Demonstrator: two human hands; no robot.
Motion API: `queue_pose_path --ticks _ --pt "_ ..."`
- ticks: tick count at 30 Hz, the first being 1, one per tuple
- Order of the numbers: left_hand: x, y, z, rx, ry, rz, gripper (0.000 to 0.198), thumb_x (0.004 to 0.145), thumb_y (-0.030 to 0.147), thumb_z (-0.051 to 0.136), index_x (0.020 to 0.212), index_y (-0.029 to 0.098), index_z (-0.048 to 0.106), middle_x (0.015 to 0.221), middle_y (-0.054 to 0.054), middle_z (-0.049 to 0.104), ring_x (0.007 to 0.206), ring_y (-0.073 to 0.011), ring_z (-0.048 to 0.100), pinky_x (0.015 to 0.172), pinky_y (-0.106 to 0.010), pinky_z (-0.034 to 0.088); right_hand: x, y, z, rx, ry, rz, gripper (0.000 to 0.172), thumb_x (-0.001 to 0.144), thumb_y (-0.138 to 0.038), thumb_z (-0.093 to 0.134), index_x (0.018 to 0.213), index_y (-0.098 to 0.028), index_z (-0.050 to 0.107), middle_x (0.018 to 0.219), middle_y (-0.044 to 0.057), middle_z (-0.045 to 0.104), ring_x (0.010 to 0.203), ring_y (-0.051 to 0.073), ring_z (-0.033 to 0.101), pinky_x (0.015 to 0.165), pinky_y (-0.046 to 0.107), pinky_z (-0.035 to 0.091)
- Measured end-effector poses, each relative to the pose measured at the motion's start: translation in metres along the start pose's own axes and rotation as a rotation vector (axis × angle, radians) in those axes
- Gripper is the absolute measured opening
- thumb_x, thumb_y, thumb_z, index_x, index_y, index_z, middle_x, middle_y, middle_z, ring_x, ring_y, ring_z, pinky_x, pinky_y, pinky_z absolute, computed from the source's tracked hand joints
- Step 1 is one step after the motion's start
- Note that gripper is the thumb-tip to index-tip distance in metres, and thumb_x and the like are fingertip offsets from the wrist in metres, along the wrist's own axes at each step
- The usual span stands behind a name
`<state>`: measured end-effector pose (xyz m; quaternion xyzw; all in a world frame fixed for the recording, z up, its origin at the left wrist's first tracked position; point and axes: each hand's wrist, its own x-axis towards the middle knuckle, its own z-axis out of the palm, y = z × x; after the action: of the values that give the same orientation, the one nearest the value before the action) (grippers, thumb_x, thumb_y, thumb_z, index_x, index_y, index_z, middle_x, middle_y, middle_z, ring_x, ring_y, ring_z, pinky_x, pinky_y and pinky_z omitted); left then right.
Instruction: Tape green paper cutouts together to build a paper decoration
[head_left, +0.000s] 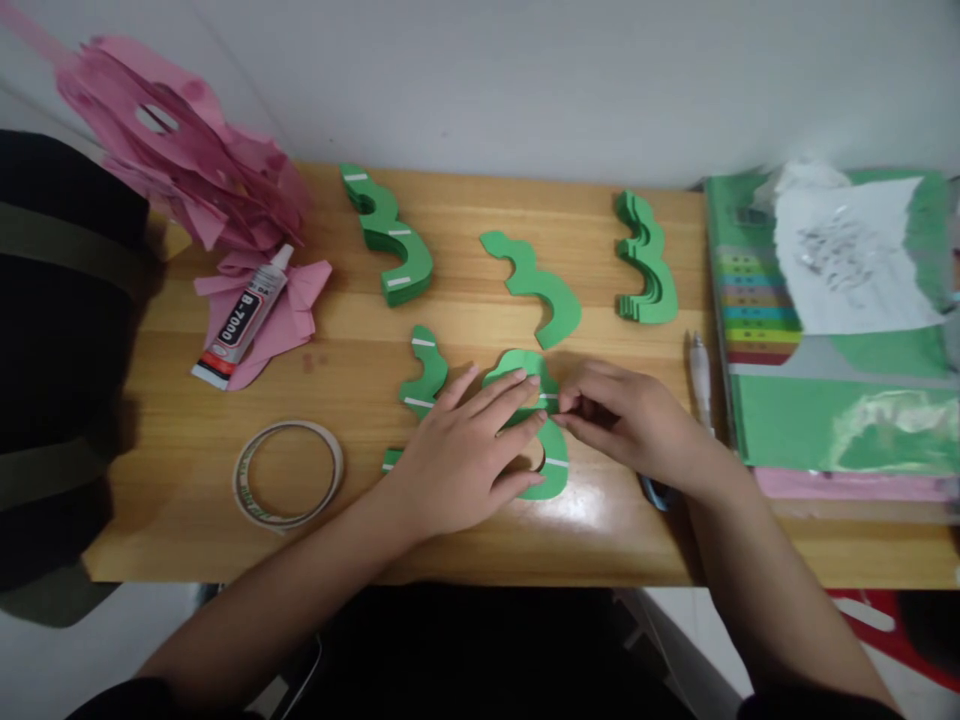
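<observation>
My left hand (469, 455) lies flat with its fingers spread over a wavy green paper cutout (555, 482) that has holes and white strips across it. At the cutout's right edge, beside a white strip, my right hand (637, 420) is closed in a pinch; whatever is between its fingertips is too small to make out. Partly under my left hand is another green paper piece (427, 375) with white strips. Behind the hands lies a plain wavy green cutout (551, 290). A stack of cutouts with white strips (405, 250) and a fanned stack without strips (660, 280) flank it.
A roll of tape (337, 470) and a B-7000 glue tube (244, 315) on pink paper lie to the left, before a pink paper decoration (202, 140). On the right are a white pen (700, 375), dark scissor-like handles (658, 493), green paper packs (847, 410) and a white sheet (885, 290).
</observation>
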<state>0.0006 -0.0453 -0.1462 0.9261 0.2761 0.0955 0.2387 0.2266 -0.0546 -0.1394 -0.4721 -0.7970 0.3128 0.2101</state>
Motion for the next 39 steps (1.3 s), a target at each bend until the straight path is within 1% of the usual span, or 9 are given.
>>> queue_pose_path --ticks 4,8,10,13,18,24,29,33,39 --pt "0.001 0.001 -0.001 -0.012 -0.004 -0.008 0.041 0.092 0.041 0.059 0.124 0.015 0.063 0.145 -0.014 0.053 0.139 -0.0285 0.042 0.119 -0.055 0.024 0.0 0.0 -0.001 -0.014 0.005 0.01 0.006 0.091 -0.018 0.055 0.095 -0.02 0.06 0.074 0.001 0.058 0.065 0.014 0.055 0.058 0.024 0.044" --pt "0.001 0.002 -0.001 -0.019 -0.006 -0.015 0.041 0.091 0.04 0.06 0.123 0.015 0.063 0.144 -0.014 0.053 0.139 -0.0283 0.043 0.119 -0.055 0.024 -0.001 0.002 -0.002 0.0 -0.019 0.001 0.006 0.089 -0.017 0.057 0.084 -0.019 0.057 0.072 0.001 0.056 0.065 0.013 0.054 0.057 0.023 0.043" --pt "0.001 0.002 -0.001 -0.02 -0.006 -0.013 0.041 0.091 0.04 0.061 0.123 0.015 0.064 0.144 -0.014 0.053 0.14 -0.0283 0.042 0.119 -0.054 0.023 -0.001 0.003 -0.002 -0.004 -0.004 -0.009 0.003 0.089 -0.016 0.059 0.091 -0.018 0.059 0.072 0.0 0.056 0.064 0.013 0.054 0.057 0.023 0.044" --pt "0.001 0.002 -0.001 -0.007 0.001 -0.01 0.041 0.092 0.041 0.059 0.124 0.016 0.063 0.145 -0.014 0.053 0.14 -0.0279 0.042 0.119 -0.054 0.023 0.0 0.004 0.001 -0.029 0.01 -0.041 0.011 0.091 -0.016 0.057 0.101 -0.016 0.061 0.076 0.002 0.06 0.068 0.014 0.057 0.061 0.024 0.046" --pt "0.001 0.001 0.0 -0.008 0.007 -0.012 0.041 0.092 0.041 0.059 0.124 0.016 0.063 0.145 -0.014 0.052 0.141 -0.0277 0.041 0.119 -0.053 0.024 0.001 0.003 0.0 -0.02 -0.004 -0.025 0.006 0.091 -0.018 0.056 0.086 -0.019 0.058 0.073 0.001 0.059 0.067 0.014 0.057 0.059 0.023 0.045" --pt "0.001 0.001 0.001 0.003 0.005 -0.008 0.042 0.092 0.042 0.058 0.124 0.016 0.063 0.145 -0.015 0.052 0.141 -0.0278 0.041 0.118 -0.054 0.024 0.002 0.005 0.002 -0.035 0.019 -0.015 0.007 0.092 -0.019 0.054 0.097 -0.019 0.06 0.078 0.004 0.065 0.07 0.016 0.061 0.062 0.025 0.048" --pt "0.001 0.001 0.001 0.001 0.008 -0.01 0.041 0.092 0.042 0.059 0.123 0.016 0.063 0.144 -0.015 0.053 0.14 -0.0276 0.041 0.118 -0.053 0.025 0.005 0.006 0.007 -0.056 0.023 -0.008 0.008 0.094 -0.023 0.053 0.095 -0.021 0.06 0.088 0.007 0.07 0.079 0.018 0.066 0.069 0.029 0.051" --pt "0.001 0.001 0.0 -0.002 0.01 -0.007 0.042 0.091 0.041 0.061 0.123 0.014 0.063 0.144 -0.015 0.053 0.14 -0.0283 0.042 0.119 -0.053 0.024 0.007 0.006 0.01 -0.079 0.029 0.0 0.011 0.095 -0.025 0.051 0.093 -0.02 0.06 0.088 0.008 0.071 0.08 0.02 0.067 0.071 0.031 0.051" --pt "0.0 0.001 0.001 0.001 0.013 -0.005 0.041 0.092 0.041 0.059 0.124 0.015 0.064 0.145 -0.015 0.052 0.14 -0.0282 0.042 0.119 -0.054 0.023 0.007 0.006 0.006 -0.093 -0.041 0.042 0.012 0.095 -0.024 0.048 0.088 -0.02 0.057 0.086 0.008 0.068 0.079 0.02 0.064 0.07 0.03 0.049"
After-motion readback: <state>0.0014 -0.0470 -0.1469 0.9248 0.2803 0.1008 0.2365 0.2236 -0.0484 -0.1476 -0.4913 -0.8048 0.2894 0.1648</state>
